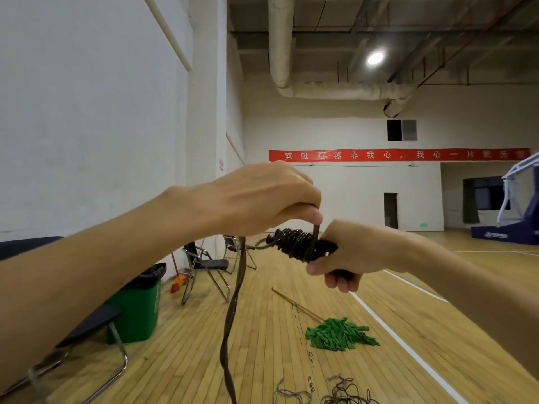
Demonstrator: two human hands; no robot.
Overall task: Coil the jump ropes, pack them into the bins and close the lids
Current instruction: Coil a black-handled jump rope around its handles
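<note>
Gripping the rope-wrapped handles [300, 243] in the right hand [350, 252] and pinching the loose rope [236, 301] above them with the left hand [262, 196], over a wooden floor [262, 330].

left hand [262, 196] raised at mid-frame, back toward camera, knuckles up, wrist bent slightly down. left forearm bare, runs in from lower left edge, rising toward hand. left fingers [313, 215] curled, thumb tip pointing down, pinching strand of jump rope [294, 243] from above. right hand [354, 252] just below and right of left, close beside it. right forearm bare, enters from right edge, angled up-left. right fingers [338, 282] wrapped underneath, gripping wound end of jump rope in fist.
</note>
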